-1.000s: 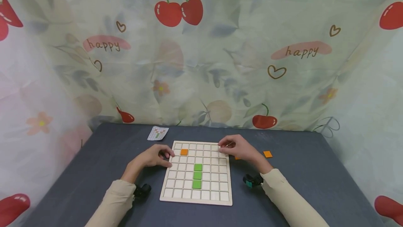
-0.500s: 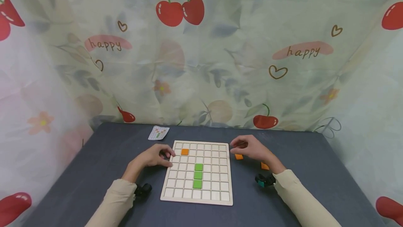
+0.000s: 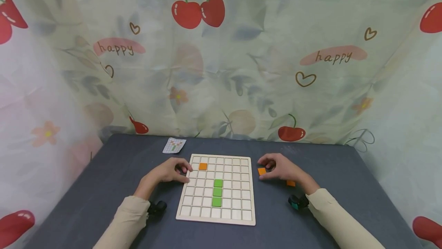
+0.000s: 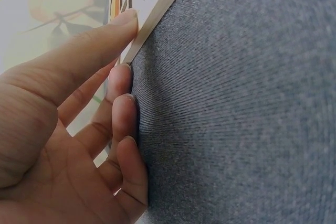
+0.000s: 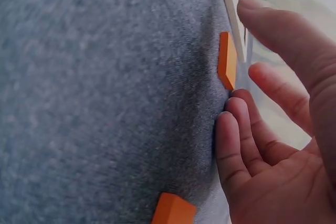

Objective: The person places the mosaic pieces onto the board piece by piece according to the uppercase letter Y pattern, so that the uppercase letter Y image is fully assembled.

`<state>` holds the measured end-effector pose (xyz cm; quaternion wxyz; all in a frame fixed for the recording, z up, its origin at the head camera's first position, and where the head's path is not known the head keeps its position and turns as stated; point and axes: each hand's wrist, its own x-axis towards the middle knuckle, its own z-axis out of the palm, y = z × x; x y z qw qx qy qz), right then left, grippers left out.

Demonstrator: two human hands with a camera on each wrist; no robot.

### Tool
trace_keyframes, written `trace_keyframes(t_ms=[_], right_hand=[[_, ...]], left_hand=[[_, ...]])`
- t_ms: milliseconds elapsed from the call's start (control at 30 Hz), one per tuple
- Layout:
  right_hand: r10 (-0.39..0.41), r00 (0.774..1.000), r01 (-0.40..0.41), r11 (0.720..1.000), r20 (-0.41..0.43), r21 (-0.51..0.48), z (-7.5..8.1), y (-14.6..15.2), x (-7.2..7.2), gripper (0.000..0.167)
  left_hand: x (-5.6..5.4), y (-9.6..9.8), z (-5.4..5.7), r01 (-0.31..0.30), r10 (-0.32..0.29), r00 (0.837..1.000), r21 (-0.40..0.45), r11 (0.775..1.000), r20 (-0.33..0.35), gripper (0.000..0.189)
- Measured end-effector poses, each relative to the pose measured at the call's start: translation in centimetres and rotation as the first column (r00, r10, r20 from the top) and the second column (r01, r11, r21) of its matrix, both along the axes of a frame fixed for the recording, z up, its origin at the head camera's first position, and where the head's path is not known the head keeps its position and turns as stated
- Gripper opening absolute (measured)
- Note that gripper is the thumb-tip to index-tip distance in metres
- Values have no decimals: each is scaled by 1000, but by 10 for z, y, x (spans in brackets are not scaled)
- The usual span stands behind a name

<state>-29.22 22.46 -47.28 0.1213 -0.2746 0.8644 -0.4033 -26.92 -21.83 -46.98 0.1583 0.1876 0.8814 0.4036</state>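
A pale wooden grid board (image 3: 235,203) lies on the dark cloth. One orange tile (image 3: 203,166) sits in its second row, and three green tiles (image 3: 217,192) form a column near the middle. My left hand (image 3: 169,172) rests at the board's left edge; in the left wrist view the thumb (image 4: 100,45) touches the rim, other fingers loosely bent on the cloth. Right of the board, my right hand (image 3: 281,167) is spread round a loose orange tile (image 5: 227,61). Thumb and forefinger stand apart on either side of it, and neither visibly touches it.
Another orange tile (image 3: 291,183) lies under the right wrist, partly covered. A small card with a coloured grid pattern (image 3: 174,145) is behind the board, to the left. A patterned curtain (image 3: 221,68) encloses the back and sides of the table.
My right hand has moved from the board's far right corner rightward and a little nearer, down to the loose orange tile. The left hand has stayed at the board's edge.
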Motion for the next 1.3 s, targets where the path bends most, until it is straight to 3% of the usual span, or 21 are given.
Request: trace_keyframes(t_ms=[200, 467, 733, 1300], right_hand=[[2, 999, 0, 998, -35, 56, -4, 0, -1, 38], [1, 999, 1, 999, -50, 48, -3, -2, 2, 23], [-1, 998, 4, 999, -62, 54, -5, -2, 1, 18], [-37, 998, 35, 998, -41, -56, -2, 0, 1, 19]], left_hand=[[0, 1, 0, -8, 8, 1000, 1, 1000, 10, 28], [0, 0, 0, 15, -15, 1000, 15, 1000, -2, 28], [0, 0, 0, 19, -19, 1000, 15, 1000, -13, 28], [0, 0, 1, 8, -8, 1000, 3, 1000, -4, 28]])
